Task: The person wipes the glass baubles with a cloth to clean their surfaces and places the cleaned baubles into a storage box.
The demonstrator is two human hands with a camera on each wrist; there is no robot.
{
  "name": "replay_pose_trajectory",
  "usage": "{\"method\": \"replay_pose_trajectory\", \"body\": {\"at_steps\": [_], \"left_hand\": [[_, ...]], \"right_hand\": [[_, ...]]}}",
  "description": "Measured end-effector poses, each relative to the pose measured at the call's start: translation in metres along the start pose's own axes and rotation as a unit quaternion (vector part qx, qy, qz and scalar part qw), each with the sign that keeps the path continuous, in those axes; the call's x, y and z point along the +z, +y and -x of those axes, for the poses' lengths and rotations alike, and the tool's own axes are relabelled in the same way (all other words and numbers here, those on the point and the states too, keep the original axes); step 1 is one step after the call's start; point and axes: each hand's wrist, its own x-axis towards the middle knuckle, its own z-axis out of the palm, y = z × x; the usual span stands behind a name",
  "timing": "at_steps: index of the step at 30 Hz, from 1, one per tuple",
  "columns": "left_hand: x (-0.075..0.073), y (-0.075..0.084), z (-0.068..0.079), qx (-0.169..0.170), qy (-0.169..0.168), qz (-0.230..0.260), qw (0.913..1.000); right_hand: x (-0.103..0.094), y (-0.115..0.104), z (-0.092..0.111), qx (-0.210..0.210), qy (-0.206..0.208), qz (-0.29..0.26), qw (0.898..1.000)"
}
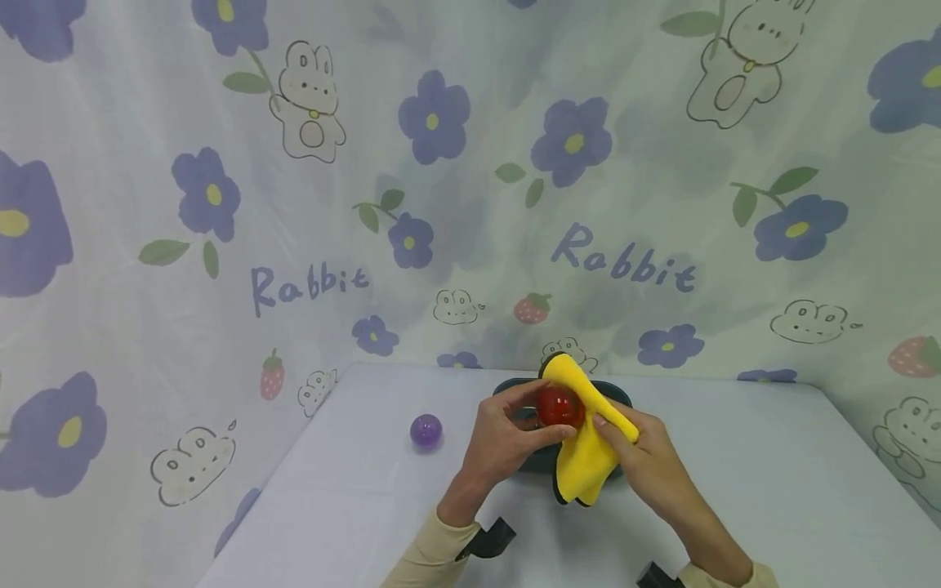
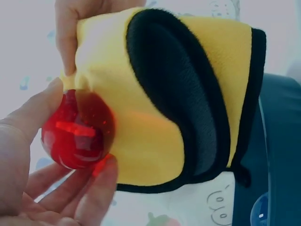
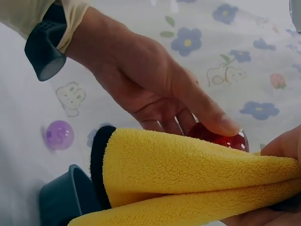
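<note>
My left hand [image 1: 502,437] holds a glossy, see-through red ball [image 1: 559,407] between thumb and fingers, as the left wrist view shows closely. In my right hand [image 1: 647,453] is a yellow cloth [image 1: 588,453] with black edging, pinched between thumb and fingers. The cloth lies against the right side of the ball and hangs down in folds. In the left wrist view a dark grey-black patch [image 2: 188,94] shows on the cloth. Both hands are above a dark teal basin [image 1: 540,461], which they and the cloth partly hide.
A purple see-through ball [image 1: 425,432] sits on the white table [image 1: 331,490], left of the basin. Inside the basin, a blue see-through ball [image 2: 260,209] shows partly in the left wrist view. Behind the table hangs a curtain [image 1: 470,204] printed with flowers and rabbits.
</note>
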Motion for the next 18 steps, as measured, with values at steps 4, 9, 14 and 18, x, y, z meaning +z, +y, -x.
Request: {"method": "replay_pose_trajectory", "body": {"at_steps": [4, 9, 14, 18], "left_hand": [[-0.0025, 0.0000, -0.0005, -0.022, -0.013, 0.009, 0.9996], [-0.0037, 0.0010, -0.0009, -0.041, -0.028, 0.013, 0.9987], [-0.0038, 0.0015, -0.0009, -0.056, -0.042, 0.008, 0.9975], [-0.0029, -0.0002, -0.0014, -0.035, -0.059, 0.007, 0.9976]], "right_hand": [[0.0020, -0.0038, 0.0025, -0.022, 0.003, 0.017, 1.000], [0.0035, -0.0064, 0.0062, -0.055, 0.000, 0.033, 0.998], [0.0052, -0.0070, 0.0091, -0.081, -0.001, 0.065, 0.995], [0.0077, -0.0047, 0.0098, -0.131, 0.000, 0.104, 0.986]]}}
